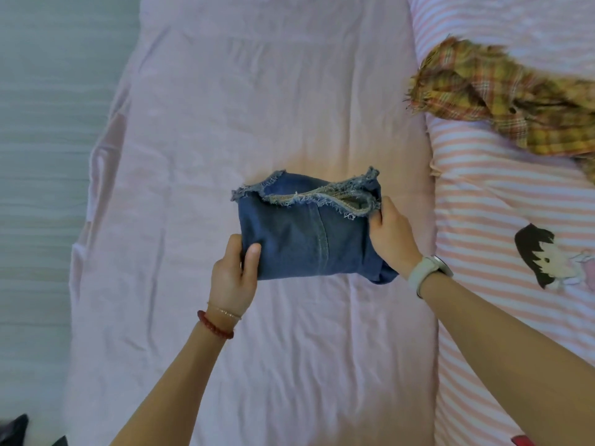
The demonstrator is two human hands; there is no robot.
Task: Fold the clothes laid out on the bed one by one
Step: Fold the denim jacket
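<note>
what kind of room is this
Most likely a bedroom: the person works over a bed with a pink sheet, a pink-striped quilt lies beside it, and clothes are being folded, denim in both hands, a plaid garment waiting.

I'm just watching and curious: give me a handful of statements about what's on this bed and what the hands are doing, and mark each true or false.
1. Both hands hold the folded denim garment, the left hand at one end and the right hand at the other. True.
2. The denim has a frayed edge along its far side. True.
3. The plaid garment is neatly folded beside the denim. False: it lies crumpled, apart from the denim, on the striped bedding.
4. The watch is on the left wrist. False: it is on the right wrist; the left wrist wears a red bead bracelet.
5. The denim sits over the plain pink sheet. True.
</note>
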